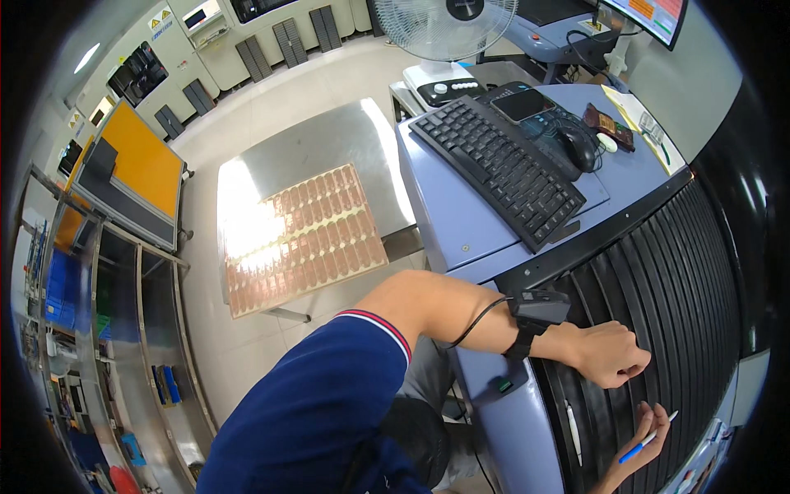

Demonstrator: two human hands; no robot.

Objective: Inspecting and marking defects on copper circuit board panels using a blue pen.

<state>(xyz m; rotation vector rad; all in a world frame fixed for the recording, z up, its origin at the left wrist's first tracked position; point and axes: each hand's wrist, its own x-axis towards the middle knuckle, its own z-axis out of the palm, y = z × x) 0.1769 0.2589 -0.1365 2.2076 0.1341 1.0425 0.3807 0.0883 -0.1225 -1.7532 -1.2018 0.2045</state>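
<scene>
My left hand is over a black ribbed cover, its fingers curled into a fist. Its palm side is hidden, so anything inside cannot be seen. A black strapped device with a cable sits on that wrist. Below and to the right of it, my right hand has its fingers closed round a slim pen, blue at one end and white at the other. A second, white pen lies on the ribbed cover, left of my right hand.
Beyond the cover, a blue-grey console carries a keyboard, a mouse and papers. A patterned copper-coloured panel lies on a metal table. A fan stands behind; shelving lines the left.
</scene>
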